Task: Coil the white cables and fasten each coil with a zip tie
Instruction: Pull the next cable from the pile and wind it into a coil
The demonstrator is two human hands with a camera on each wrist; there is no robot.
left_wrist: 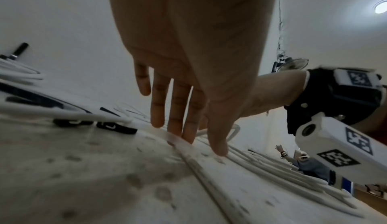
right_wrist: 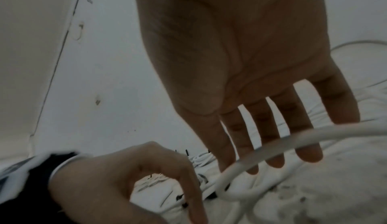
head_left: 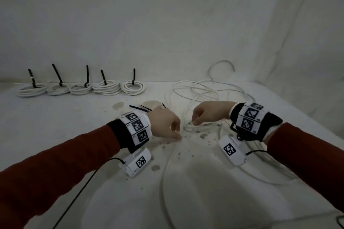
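Loose white round cable (head_left: 168, 165): lying on the stained white table (head_left: 65, 117), long axis running toward the wearer; left hand (head_left: 165, 123) nearer, straight fingertips (left_wrist: 186, 136) pressing it; right hand (head_left: 208, 112) just beyond, fingers spread, gripping nothing.

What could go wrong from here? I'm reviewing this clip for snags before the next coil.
1. The loose white cables lie crossed in a tangle beyond both hands, so pulling one strand may drag others along.
2. The left hand only presses its fingertips on a strand, and the right hand is open, so the cable could slip.
3. The spare black zip ties sit just behind the left hand and may be knocked.
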